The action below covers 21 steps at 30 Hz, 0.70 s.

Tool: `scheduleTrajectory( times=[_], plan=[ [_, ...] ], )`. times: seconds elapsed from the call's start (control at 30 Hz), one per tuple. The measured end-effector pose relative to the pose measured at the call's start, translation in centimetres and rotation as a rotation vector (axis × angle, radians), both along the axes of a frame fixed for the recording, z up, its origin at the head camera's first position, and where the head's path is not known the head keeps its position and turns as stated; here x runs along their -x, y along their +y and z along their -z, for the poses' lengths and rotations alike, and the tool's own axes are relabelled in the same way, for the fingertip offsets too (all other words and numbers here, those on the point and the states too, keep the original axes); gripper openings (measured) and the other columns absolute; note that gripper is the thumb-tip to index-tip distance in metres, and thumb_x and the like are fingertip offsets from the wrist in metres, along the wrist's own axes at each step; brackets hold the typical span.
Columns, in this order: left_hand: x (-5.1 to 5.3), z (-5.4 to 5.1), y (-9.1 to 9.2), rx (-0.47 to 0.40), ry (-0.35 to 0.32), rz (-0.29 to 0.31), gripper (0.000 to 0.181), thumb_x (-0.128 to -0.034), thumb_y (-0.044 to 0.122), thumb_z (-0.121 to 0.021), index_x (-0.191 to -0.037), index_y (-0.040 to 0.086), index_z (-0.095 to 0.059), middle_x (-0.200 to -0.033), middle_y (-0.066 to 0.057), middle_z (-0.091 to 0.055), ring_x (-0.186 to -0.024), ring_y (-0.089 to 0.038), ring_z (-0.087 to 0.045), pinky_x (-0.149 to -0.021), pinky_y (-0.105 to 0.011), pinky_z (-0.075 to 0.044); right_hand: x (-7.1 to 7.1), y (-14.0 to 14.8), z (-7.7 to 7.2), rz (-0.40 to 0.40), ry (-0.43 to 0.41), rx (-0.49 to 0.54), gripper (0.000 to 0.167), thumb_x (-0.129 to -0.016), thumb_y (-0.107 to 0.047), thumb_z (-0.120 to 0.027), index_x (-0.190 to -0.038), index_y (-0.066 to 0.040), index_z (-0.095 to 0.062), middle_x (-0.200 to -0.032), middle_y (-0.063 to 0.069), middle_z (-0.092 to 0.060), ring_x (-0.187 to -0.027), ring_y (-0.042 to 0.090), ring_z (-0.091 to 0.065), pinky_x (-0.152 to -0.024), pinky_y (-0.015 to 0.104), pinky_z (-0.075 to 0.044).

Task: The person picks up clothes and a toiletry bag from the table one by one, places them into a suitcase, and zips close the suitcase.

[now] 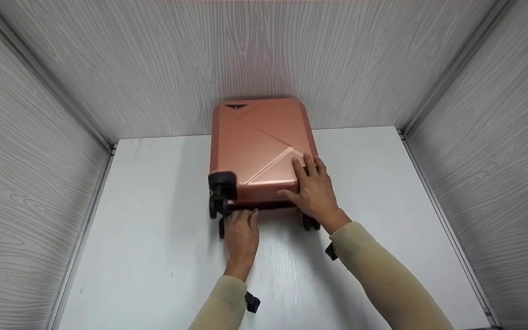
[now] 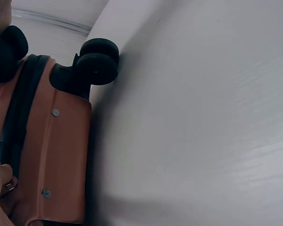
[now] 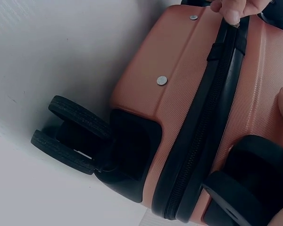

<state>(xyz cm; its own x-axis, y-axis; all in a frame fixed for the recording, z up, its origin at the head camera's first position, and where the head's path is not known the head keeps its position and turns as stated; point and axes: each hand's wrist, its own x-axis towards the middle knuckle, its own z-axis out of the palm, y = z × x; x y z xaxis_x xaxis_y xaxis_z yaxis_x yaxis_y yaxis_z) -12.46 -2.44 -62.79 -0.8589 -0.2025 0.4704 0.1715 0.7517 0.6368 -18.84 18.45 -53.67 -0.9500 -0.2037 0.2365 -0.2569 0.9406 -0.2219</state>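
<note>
A rose-pink hard-shell suitcase [image 1: 259, 137] lies flat, its wheeled end toward me. My left hand [image 1: 242, 236] is at that end and pinches the zipper pull [image 3: 236, 25] between thumb and finger. In the right wrist view the black zipper [image 3: 198, 136] runs along the end between the two shell halves, its teeth closed where visible. My right hand [image 1: 315, 192] rests with spread fingers on the near right corner of the upper shell. Black wheels [image 3: 80, 136] stick out at the corners; the right hand partly covers the upper right one in the head view.
The suitcase lies on a white surface [image 1: 154, 238], its far end near a grey wood-grain panel [image 1: 163, 68]. More panels stand at the left [image 1: 16, 183] and right [image 1: 497, 160]. White surface extends on both sides of the suitcase.
</note>
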Motion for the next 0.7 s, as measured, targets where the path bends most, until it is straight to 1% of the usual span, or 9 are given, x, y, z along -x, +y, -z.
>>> scheduleTrajectory(
  times=[0.1,0.17,0.27,0.37,0.47,0.6,0.7],
  plan=[
    [0.0,0.2,-0.4,-0.012,0.056,-0.001,0.015,-0.0928,0.019,-0.082,-0.085,0.008,-0.076,-0.1,-0.014,-0.066,-0.101,-0.036,-0.061,-0.098,-0.057,-0.044,0.0,0.0,0.1,0.0,0.011,0.002,0.105,-0.089,-0.077,-0.064,-0.166,-0.012,-0.034,-0.17,0.022,-0.029,-0.154,0.046,-0.027,-0.117,0.061,-0.04],
    [0.0,0.2,-0.6,-0.025,0.076,-0.002,0.016,-0.0914,0.018,-0.084,-0.084,0.007,-0.076,-0.103,-0.016,-0.063,-0.104,-0.038,-0.057,-0.1,-0.058,-0.039,0.0,0.0,0.1,0.005,0.011,0.003,0.105,-0.089,-0.077,-0.065,-0.166,-0.013,-0.034,-0.17,0.022,-0.028,-0.154,0.046,-0.027,-0.117,0.061,-0.04],
    [-0.1,0.0,-0.8,-0.046,0.081,0.012,0.017,-0.091,0.018,-0.084,-0.082,0.006,-0.075,-0.105,-0.017,-0.062,-0.108,-0.04,-0.054,-0.102,-0.059,-0.035,0.2,0.0,0.2,0.005,0.015,0.012,0.105,-0.088,-0.078,-0.065,-0.166,-0.014,-0.034,-0.17,0.021,-0.028,-0.154,0.046,-0.027,-0.117,0.061,-0.04],
    [-0.1,0.1,-1.0,-0.052,0.091,0.016,0.016,-0.0908,0.014,-0.082,-0.08,0.005,-0.074,-0.102,-0.016,-0.062,-0.105,-0.039,-0.055,-0.1,-0.059,-0.036,0.3,-0.1,0.2,-0.004,0.02,0.025,0.105,-0.088,-0.078,-0.065,-0.166,-0.014,-0.035,-0.17,0.022,-0.028,-0.154,0.046,-0.028,-0.117,0.061,-0.04],
    [0.0,0.3,-1.5,-0.057,0.105,0.002,0.016,-0.0905,0.01,-0.081,-0.079,0.003,-0.072,-0.099,-0.016,-0.062,-0.104,-0.041,-0.056,-0.1,-0.058,-0.039,0.4,-0.1,0.2,-0.011,0.023,0.033,0.106,-0.087,-0.077,-0.066,-0.166,-0.014,-0.035,-0.17,0.022,-0.028,-0.154,0.046,-0.027,-0.118,0.061,-0.04],
    [0.1,0.5,-2.4,-0.08,0.132,-0.009,0.017,-0.0902,0.005,-0.078,-0.078,0.0,-0.068,-0.1,-0.017,-0.06,-0.105,-0.042,-0.057,-0.097,-0.054,-0.046,0.3,0.0,0.2,0.005,-0.004,0.039,0.107,-0.087,-0.078,-0.067,-0.167,-0.015,-0.033,-0.172,0.021,-0.026,-0.156,0.044,-0.024,-0.118,0.06,-0.039],
    [0.1,0.5,-3.0,-0.106,0.146,0.004,0.017,-0.0902,0.002,-0.077,-0.078,-0.002,-0.066,-0.101,-0.018,-0.059,-0.106,-0.041,-0.058,-0.093,-0.053,-0.049,0.3,0.1,0.1,0.016,-0.025,0.044,0.108,-0.086,-0.078,-0.067,-0.167,-0.016,-0.032,-0.173,0.019,-0.025,-0.157,0.042,-0.022,-0.119,0.06,-0.039]
  ],
)
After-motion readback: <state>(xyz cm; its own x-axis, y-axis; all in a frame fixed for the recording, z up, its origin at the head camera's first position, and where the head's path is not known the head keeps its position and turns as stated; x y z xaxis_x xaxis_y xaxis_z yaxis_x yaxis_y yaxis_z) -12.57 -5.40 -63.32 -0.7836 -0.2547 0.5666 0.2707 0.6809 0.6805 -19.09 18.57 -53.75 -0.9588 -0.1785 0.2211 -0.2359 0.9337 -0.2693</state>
